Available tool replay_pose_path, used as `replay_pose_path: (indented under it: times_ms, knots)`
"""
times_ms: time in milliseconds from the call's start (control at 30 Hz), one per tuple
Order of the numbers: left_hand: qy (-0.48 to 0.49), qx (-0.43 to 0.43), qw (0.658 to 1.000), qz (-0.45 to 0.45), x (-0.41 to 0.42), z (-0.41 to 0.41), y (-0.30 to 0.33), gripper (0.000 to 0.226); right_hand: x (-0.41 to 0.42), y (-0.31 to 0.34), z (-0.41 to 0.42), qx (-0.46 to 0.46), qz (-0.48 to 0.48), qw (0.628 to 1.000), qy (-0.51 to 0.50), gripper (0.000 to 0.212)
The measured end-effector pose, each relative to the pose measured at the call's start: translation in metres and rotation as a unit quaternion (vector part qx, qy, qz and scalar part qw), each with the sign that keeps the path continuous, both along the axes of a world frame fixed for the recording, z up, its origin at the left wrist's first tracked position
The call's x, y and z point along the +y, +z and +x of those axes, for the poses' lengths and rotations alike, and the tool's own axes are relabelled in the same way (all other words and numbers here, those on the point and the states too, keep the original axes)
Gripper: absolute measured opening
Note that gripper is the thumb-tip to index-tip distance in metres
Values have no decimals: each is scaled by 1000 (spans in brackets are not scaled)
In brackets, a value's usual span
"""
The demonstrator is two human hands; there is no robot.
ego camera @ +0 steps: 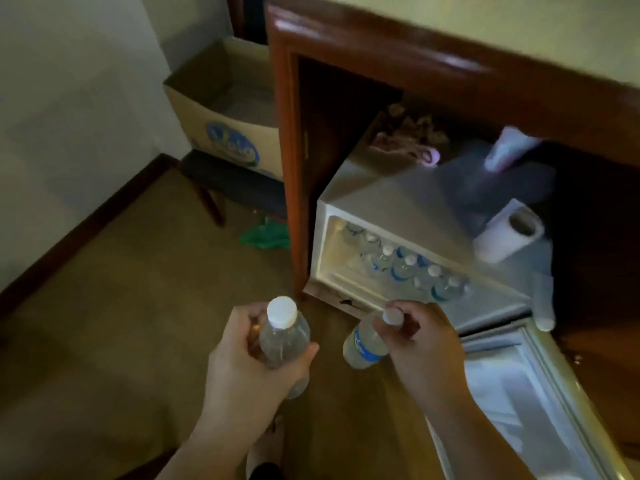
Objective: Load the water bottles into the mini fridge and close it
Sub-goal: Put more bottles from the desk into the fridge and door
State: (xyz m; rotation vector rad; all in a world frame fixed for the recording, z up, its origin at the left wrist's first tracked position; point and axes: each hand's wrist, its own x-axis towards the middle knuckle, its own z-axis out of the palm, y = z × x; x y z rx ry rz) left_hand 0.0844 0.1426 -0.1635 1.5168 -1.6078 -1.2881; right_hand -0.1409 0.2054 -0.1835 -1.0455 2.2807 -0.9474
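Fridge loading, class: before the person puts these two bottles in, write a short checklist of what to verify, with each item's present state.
1. Fridge door open: ok.
2. Left hand grip on left bottle: ok.
3. Right hand grip on right bottle: ok, held near the cap.
4. Both caps on: ok.
5. Free space among the stored bottles: cannot tell.
6. Paper roll on top stable: cannot tell.

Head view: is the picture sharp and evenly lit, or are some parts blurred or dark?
Head view: dim overall; both hands, left hand and right hand, fairly sharp; cabinet top motion-smeared; recess right of the mini fridge nearly black; wide-angle bending at edges.
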Motion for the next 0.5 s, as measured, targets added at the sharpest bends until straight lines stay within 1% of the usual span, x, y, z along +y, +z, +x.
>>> replay_pose_path:
  times_ms: [133, 233, 267, 333, 367, 467, 500]
  knots:
    - [-20, 12, 1000, -19, -24, -18, -80, 63, -45, -98, -18, 34, 21, 999, 5, 21]
    - [-18, 7, 999, -46, -40, -30, -134, 67, -83, -162, -38, 62, 27, 998, 11, 21]
    - [-12, 9, 999, -51, -44, -33, -152, 68, -96, -180, -46, 75, 24, 997, 15, 17]
    - [1, 20, 999, -43, -50, -36, -185, 66, -121, -211, -61, 90, 3, 996, 18, 7]
    - [4, 22, 999, -34, -51, -37, -199, 66, -132, -223, -68, 99, -4, 995, 16, 6]
    - [1, 27, 1000, -12, -45, -35, -237, 70, -158, -250, -87, 145, 4, 989, 13, 16]
    - [-1, 26, 1000, -12, -43, -33, -249, 72, -167, -257, -94, 166, 9, 986, 17, 15]
